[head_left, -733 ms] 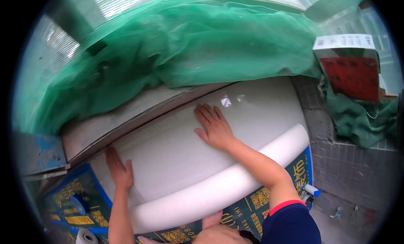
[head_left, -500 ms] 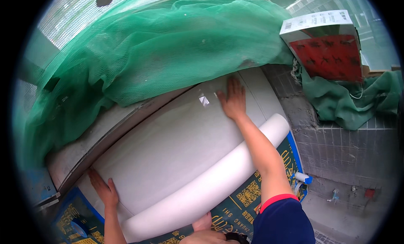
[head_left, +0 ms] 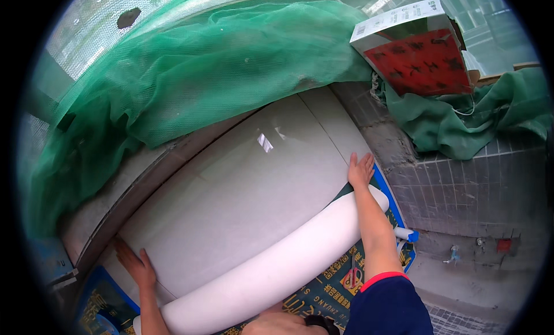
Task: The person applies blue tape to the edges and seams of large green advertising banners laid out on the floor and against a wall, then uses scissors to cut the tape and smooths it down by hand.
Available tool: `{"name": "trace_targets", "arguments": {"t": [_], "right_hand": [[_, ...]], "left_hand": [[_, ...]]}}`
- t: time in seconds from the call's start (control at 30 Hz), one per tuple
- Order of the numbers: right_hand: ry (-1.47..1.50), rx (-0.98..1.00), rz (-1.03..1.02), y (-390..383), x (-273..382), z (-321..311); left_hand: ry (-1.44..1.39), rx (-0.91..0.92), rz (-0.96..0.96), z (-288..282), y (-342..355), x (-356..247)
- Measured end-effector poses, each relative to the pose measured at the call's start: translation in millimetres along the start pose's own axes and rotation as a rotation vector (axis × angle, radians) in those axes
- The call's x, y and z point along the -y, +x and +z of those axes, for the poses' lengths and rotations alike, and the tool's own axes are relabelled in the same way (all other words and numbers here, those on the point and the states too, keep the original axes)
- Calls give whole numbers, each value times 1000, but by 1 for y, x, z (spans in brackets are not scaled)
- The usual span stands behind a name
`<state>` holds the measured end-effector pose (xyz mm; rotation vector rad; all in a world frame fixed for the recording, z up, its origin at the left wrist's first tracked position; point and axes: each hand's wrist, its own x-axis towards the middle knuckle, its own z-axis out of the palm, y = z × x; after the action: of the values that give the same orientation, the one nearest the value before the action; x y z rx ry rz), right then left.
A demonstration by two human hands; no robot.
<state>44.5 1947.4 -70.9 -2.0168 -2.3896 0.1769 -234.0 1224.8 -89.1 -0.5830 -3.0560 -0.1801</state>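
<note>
A long white roll of sheet material [head_left: 271, 271] lies slantwise in front of me, across my forearms' path. Beyond it spreads a glossy pale grey tiled surface [head_left: 242, 179] with thin joints and a bright reflection. My left hand [head_left: 137, 264] rests flat at the left end of this surface, fingers stretched out. At the right end, my right hand [head_left: 361, 170] lies with fingers spread near the tiles' edge, just past the roll's far end. Neither hand grips anything. Scissors with reddish handles [head_left: 353, 277] lie on the dark green printed protective sheet [head_left: 323, 294] by my right arm.
Green mesh netting [head_left: 231, 69] drapes along the far side. A red-and-white carton [head_left: 418, 55] stands at the far right above green cloth [head_left: 461, 121]. Blue tape [head_left: 392, 196] edges the green sheet. A tap [head_left: 454, 254] sticks out at the right.
My right hand has come back from the far middle of the tiles to their near right edge. The roll lies slightly nearer me, with green sheet showing beyond its right end. The view has shifted.
</note>
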Motion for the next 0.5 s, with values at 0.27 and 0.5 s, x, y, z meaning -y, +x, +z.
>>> {"name": "trace_targets", "arguments": {"t": [0.27, 0.5], "right_hand": [[-74, 38, -338, 0, 40, 10], [76, -85, -792, -20, 213, 48]], "left_hand": [[-111, 144, 62, -27, -31, -57], [-81, 164, -58, -26, -54, -51]]}}
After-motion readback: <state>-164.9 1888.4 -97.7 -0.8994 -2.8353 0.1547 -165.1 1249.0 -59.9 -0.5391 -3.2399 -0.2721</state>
